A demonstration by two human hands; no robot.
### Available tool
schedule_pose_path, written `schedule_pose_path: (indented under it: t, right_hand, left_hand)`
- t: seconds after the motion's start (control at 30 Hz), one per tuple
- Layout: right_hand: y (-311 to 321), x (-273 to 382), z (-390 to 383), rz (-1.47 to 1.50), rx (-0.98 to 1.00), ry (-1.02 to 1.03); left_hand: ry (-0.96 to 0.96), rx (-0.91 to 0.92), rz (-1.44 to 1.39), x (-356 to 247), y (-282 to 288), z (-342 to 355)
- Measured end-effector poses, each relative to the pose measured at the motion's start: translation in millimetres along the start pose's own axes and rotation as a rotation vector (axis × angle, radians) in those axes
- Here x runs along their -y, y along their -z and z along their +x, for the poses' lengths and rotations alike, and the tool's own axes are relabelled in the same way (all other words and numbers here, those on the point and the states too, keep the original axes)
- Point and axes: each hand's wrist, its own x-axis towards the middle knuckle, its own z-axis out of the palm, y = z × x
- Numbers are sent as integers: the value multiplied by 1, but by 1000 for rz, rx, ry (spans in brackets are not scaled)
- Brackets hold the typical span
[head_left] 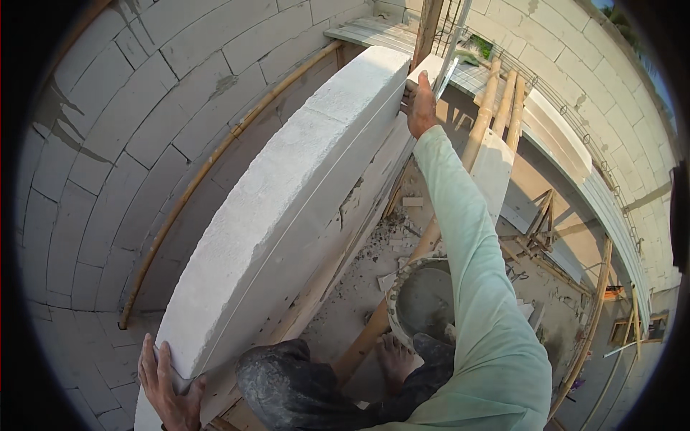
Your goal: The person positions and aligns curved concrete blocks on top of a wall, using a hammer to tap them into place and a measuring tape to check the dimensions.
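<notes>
A long course of white blocks point(287, 187) runs away from me along the top of a narrow wall. My left hand point(169, 388) grips its near end, with fingers on the outer side and thumb across the corner. At the far end, my right hand point(420, 108) is wrapped round the edge beside a short white piece point(430, 66); its fingertips are partly hidden. A thin line runs along the side of the blocks. Just beyond the short piece stand a timber post and a metal upright point(453, 50).
Block walls point(100, 158) surround me, with a bamboo pole point(194, 187) along the left. More bamboo poles point(489, 100) and planks lie to the right. Below are my dark-trousered legs, a bare foot point(392, 359), a bucket of grey mix point(424, 302) and rubble.
</notes>
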Motion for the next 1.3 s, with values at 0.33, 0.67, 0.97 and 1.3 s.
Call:
schedule_pose_path:
  t: [0.33, 0.67, 0.97, 1.3]
  right_hand:
    - [-23, 8, 12, 139, 52, 85]
    - [-20, 4, 5, 31, 35, 163]
    - [-25, 5, -1, 245, 60, 134]
    - [-21, 11, -1, 157, 13, 42]
  left_hand:
    - [75, 35, -23, 1, -5, 7]
    - [104, 93, 14, -10, -2, 12]
    - [33, 18, -57, -11, 2, 13]
    - [-4, 30, -69, -14, 0, 14]
